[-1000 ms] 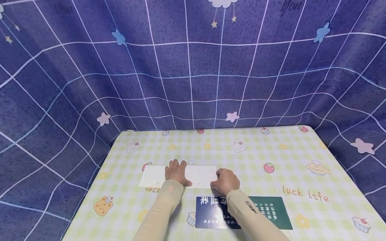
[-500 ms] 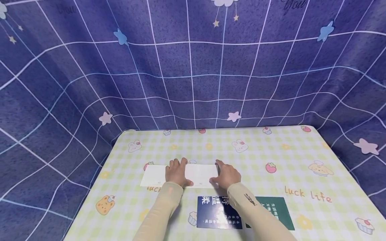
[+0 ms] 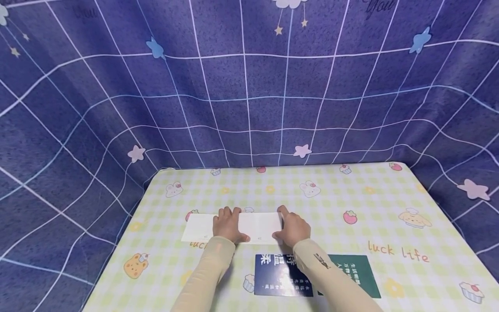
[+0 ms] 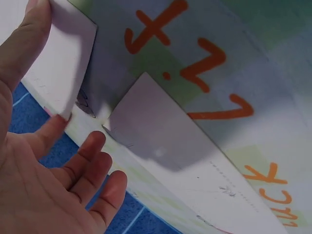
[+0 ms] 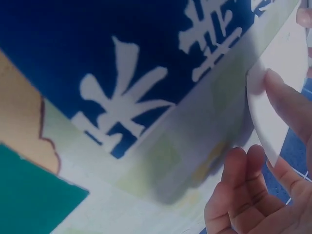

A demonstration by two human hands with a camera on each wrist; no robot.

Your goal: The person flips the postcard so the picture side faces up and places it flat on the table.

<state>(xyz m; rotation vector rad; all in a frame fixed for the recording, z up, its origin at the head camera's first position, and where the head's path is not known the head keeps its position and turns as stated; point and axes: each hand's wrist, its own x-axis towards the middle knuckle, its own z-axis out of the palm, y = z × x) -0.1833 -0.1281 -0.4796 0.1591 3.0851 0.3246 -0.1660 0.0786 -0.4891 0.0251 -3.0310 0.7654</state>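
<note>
Two white cards with faint small print show side by side in the head view. My left hand (image 3: 226, 226) and right hand (image 3: 295, 229) hold the right-hand card (image 3: 259, 226) between them by its opposite ends. In the left wrist view, my left thumb and index finger grip one end of this card (image 4: 63, 53), which is raised off the cloth. My right thumb lies on its other end, with the index finger at the corner, in the right wrist view. The left-hand card (image 3: 199, 227) lies flat, partly covered by my left hand.
Nearer to me, under my right forearm, lie a dark blue card (image 3: 281, 279) and a green card (image 3: 358, 273), both with white lettering. A pale checked tablecloth (image 3: 257, 193) covers the table. Behind it hangs a blue gridded curtain (image 3: 265, 112).
My right index finger has stretched out to the far corner of the right-hand card. The left hand stays almost still, and the view has shifted slightly.
</note>
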